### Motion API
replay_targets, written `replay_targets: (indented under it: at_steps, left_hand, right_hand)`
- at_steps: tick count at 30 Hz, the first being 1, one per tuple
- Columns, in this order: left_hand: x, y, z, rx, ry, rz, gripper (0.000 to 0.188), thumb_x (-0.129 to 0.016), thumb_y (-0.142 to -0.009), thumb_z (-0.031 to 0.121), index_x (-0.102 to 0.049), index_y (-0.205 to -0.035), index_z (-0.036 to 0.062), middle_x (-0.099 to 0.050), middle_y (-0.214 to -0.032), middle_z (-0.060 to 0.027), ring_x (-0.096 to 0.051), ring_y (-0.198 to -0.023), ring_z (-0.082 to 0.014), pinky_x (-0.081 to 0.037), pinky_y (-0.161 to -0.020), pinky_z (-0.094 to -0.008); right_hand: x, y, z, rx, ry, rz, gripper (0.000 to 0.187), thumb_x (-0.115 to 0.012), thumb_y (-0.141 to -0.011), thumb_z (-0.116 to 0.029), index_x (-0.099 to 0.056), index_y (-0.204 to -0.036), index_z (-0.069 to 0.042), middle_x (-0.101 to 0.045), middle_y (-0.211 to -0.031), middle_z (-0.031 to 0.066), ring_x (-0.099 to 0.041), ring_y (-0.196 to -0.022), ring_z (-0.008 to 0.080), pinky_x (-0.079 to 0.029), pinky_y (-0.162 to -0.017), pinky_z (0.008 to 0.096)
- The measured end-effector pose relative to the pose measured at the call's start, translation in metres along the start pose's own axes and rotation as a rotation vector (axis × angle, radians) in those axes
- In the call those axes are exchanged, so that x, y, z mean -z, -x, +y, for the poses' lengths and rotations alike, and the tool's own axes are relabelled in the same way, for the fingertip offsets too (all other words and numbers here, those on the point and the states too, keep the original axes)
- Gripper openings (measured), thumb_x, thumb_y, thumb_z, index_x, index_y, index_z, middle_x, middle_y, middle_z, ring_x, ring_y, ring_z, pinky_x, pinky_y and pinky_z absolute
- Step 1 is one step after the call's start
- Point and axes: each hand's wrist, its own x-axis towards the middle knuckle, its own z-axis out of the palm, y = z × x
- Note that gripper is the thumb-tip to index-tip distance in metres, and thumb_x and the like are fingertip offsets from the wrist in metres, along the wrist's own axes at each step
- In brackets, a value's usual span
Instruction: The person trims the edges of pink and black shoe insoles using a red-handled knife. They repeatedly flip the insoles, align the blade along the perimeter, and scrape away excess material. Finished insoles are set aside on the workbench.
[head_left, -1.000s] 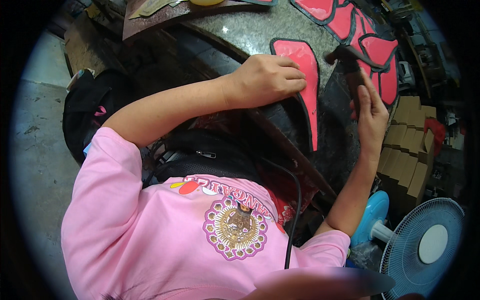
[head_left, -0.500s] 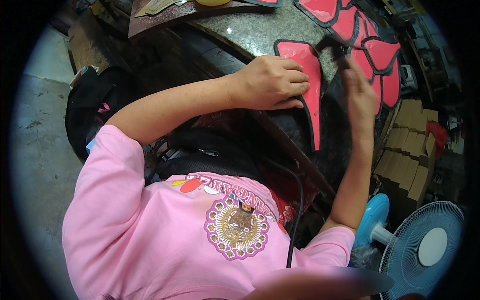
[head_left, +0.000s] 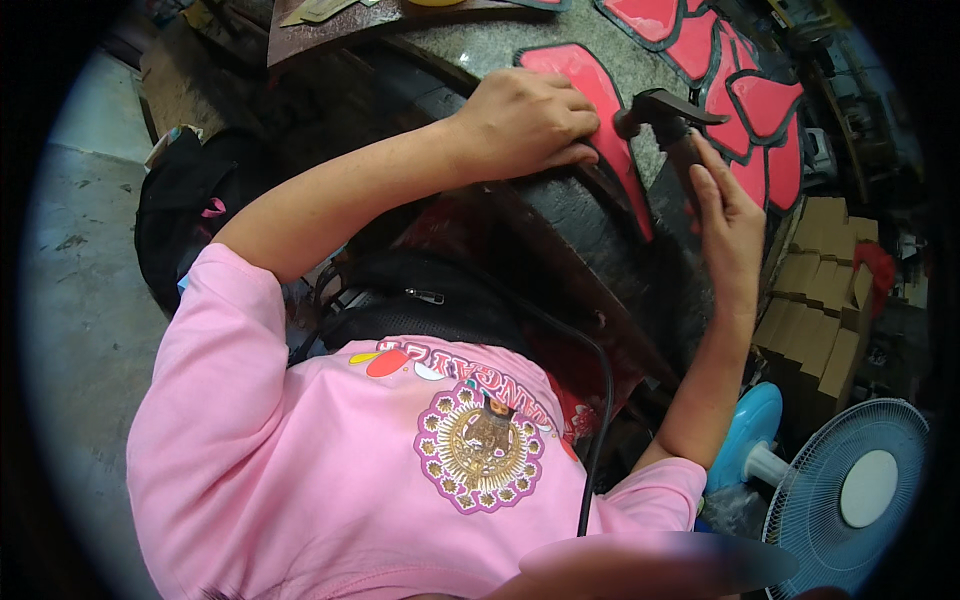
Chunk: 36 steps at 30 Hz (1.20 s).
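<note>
My left hand lies curled over the near edge of a long pink-red cut piece with a black border, its fingertips against the border. The piece tapers to a narrow tip pointing toward me. My right hand is closed round the dark handle of a hammer. The hammer's round face is at the piece's right edge; whether it touches is hard to tell. Below them is a grey speckled slab.
Several more black-edged pink-red pieces overlap at the far right of the slab. A dark wooden board stands at the back left. Stacked cardboard boxes and a blue-and-white fan are on the right. A black cable hangs in front of me.
The piece has turned, its wide end shifting left and away, and my left hand has moved away from me with it. The hammer, blurred before, now shows clearly and lower.
</note>
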Motion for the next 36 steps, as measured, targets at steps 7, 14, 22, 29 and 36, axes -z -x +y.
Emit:
replay_targets:
  at_steps: [7,14,22,29,36]
  left_hand:
    - [0.008,0.004,0.003,0.078,-0.173,0.005,0.026,-0.071,-0.083,0.039,-0.070,-0.095,0.0152,-0.067,-0.092,0.0023,-0.065,-0.087,-0.0180,-0.054,-0.071,-0.0305]
    - [0.006,-0.012,0.008,0.053,-0.156,0.047,0.012,-0.069,-0.079,0.026,-0.069,-0.084,0.0143,-0.065,-0.083,0.0028,-0.063,-0.090,-0.0199,-0.055,-0.069,-0.0310]
    - [-0.021,-0.039,0.007,-0.198,-0.038,-0.063,0.012,-0.065,-0.076,0.015,-0.067,-0.088,0.0145,-0.061,-0.090,0.0026,-0.061,-0.094,-0.0185,-0.054,-0.068,-0.0318]
    - [0.019,-0.025,0.043,-0.452,0.421,0.175,0.020,-0.072,-0.072,0.020,-0.054,-0.074,0.0112,-0.050,-0.076,-0.0019,-0.057,-0.080,-0.0195,-0.050,-0.056,-0.0319]
    - [0.037,-0.011,-0.005,-0.154,0.239,-0.041,0.032,-0.068,-0.086,0.028,-0.061,-0.113,0.0122,-0.060,-0.125,-0.0106,-0.056,-0.118,-0.0306,-0.049,-0.095,-0.0415]
  right_hand:
    - [0.004,0.030,0.014,-0.019,-0.100,0.086,0.035,-0.060,-0.101,-0.029,-0.063,-0.135,-0.020,-0.069,-0.099,-0.0006,-0.054,-0.066,0.0041,-0.047,-0.058,0.0216]
    - [0.008,0.057,0.019,-0.107,-0.015,0.178,0.035,-0.061,-0.101,-0.025,-0.063,-0.134,-0.017,-0.072,-0.099,0.0005,-0.050,-0.061,0.0037,-0.044,-0.057,0.0224]
    - [0.000,0.075,0.017,-0.073,0.156,0.195,0.035,-0.061,-0.100,-0.027,-0.063,-0.134,-0.020,-0.075,-0.103,0.0081,-0.061,-0.067,0.0061,-0.051,-0.064,0.0277]
    - [0.005,0.070,0.013,-0.100,0.181,0.159,0.036,-0.062,-0.099,-0.027,-0.062,-0.135,-0.019,-0.074,-0.098,0.0088,-0.062,-0.068,0.0080,-0.051,-0.065,0.0273]
    - [0.020,0.047,0.003,0.053,0.042,0.224,0.034,-0.061,-0.100,-0.026,-0.065,-0.132,-0.016,-0.073,-0.092,0.0025,-0.055,-0.066,0.0041,-0.047,-0.060,0.0235]
